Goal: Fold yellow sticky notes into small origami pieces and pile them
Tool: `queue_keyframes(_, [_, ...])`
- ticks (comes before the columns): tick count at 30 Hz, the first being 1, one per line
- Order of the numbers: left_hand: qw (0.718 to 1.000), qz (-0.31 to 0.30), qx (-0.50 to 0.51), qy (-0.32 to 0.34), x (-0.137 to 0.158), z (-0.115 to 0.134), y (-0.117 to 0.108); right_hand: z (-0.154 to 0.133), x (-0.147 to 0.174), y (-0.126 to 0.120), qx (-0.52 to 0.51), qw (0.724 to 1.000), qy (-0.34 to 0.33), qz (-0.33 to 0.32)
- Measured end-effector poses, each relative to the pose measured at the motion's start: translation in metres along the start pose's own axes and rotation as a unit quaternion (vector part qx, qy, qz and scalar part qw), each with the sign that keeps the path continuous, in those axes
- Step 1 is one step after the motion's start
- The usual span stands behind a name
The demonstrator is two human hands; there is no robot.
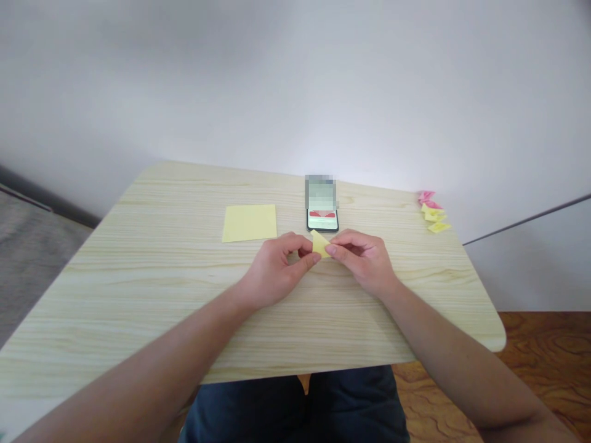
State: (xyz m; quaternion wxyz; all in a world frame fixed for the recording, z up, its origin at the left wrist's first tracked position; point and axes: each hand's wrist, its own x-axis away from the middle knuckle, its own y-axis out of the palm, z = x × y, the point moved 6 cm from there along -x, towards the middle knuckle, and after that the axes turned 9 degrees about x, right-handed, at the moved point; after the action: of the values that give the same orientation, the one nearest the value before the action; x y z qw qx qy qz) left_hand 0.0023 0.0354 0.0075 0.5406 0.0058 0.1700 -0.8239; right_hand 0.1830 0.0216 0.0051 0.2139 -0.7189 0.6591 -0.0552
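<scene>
A small piece of folded yellow paper point(319, 243) is pinched between my two hands over the middle of the table. My left hand point(281, 267) grips its left side between thumb and fingers. On the right side, my right hand point(364, 258) has its thumb and fingertips closed on the paper. Parts of the paper are hidden under the fingertips. Just beyond it lies a phone point(322, 224), its lit screen showing a red shape and a blurred upper part. A flat yellow sheet point(250, 223) rests to the left of the phone, beyond my left hand.
Folded pink paper point(429, 199) and several folded yellow paper pieces point(434, 215) sit by the table's right edge. The pale wooden table point(152, 271) meets a white wall point(295, 92) at the back. My legs are below the front edge.
</scene>
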Motion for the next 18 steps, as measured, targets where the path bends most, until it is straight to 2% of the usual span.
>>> queue_keyframes(2, [1.000,0.015,-0.013,0.008,0.000,0.000,-0.002,-0.001,0.001,-0.001,0.010,0.999,-0.014,0.027])
queue_keyframes(5, [0.999,0.038,-0.027,0.023,0.001,0.002,-0.005,-0.010,0.002,-0.004,0.041,0.994,-0.072,0.066])
queue_keyframes(9, [0.997,0.054,-0.041,0.043,0.003,0.003,-0.006,-0.023,0.003,-0.006,0.096,0.981,-0.148,0.082])
queue_keyframes(18, [0.988,0.065,-0.079,0.118,0.004,0.009,-0.005,-0.024,0.004,-0.008,0.124,0.977,-0.148,0.093])
